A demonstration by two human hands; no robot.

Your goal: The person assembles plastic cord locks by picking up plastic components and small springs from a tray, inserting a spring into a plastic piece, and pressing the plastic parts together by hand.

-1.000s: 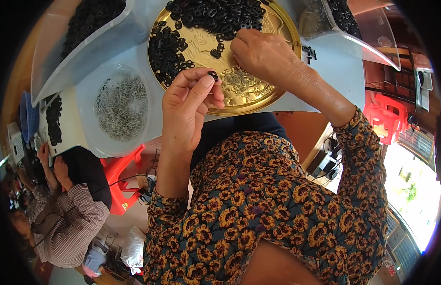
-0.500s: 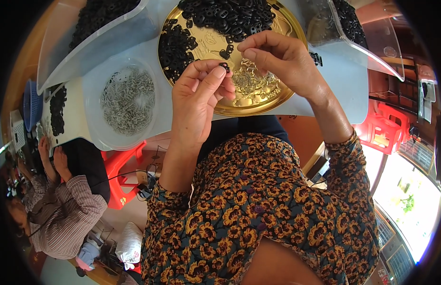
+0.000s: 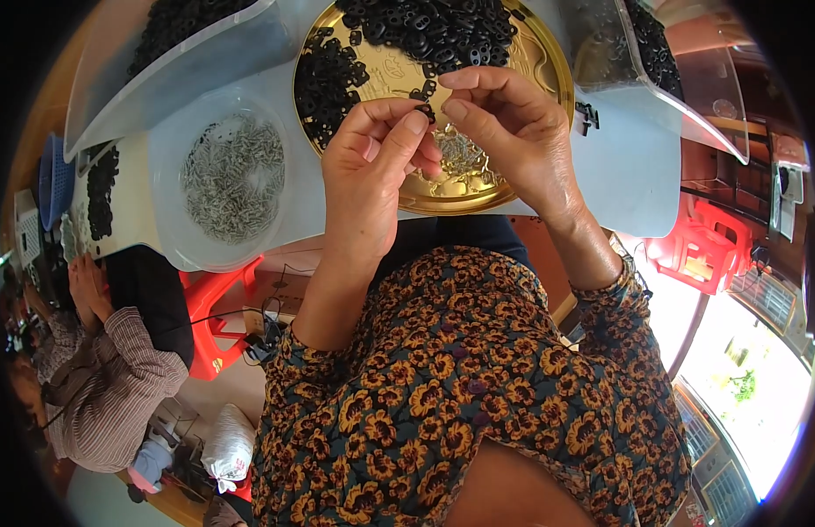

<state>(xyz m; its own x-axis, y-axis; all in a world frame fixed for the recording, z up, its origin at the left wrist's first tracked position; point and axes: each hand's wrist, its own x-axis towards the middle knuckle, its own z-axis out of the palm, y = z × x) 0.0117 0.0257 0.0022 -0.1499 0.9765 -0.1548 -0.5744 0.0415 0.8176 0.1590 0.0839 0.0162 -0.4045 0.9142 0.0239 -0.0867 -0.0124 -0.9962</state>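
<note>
My left hand (image 3: 368, 167) is closed in a pinch on a small black plastic part (image 3: 427, 112), held above the near half of a round gold tray (image 3: 561, 110). Just to its right is my right hand (image 3: 521, 136), its thumb and forefinger apart with nothing visible between them. On the tray, oval black pieces with holes (image 3: 425, 39) are heaped at the back. Smaller black parts (image 3: 326, 88) form a pile at its left. Small silvery metal pieces (image 3: 462, 154), like screws, lie beneath my hands, partly hidden by them.
Left of the tray stands a translucent round tub (image 3: 172, 220) of small metal screws (image 3: 236, 176). Clear bins with black parts flank the tray, one left (image 3: 188, 79) and one right (image 3: 640, 66). A co-worker in a striped sleeve (image 3: 148, 342) sits at far left near a red stool (image 3: 216, 325).
My right hand has come lower and closer to the left hand, its forearm shifting left. My left hand has risen slightly, still pinching the black part. The view has shifted a little.
</note>
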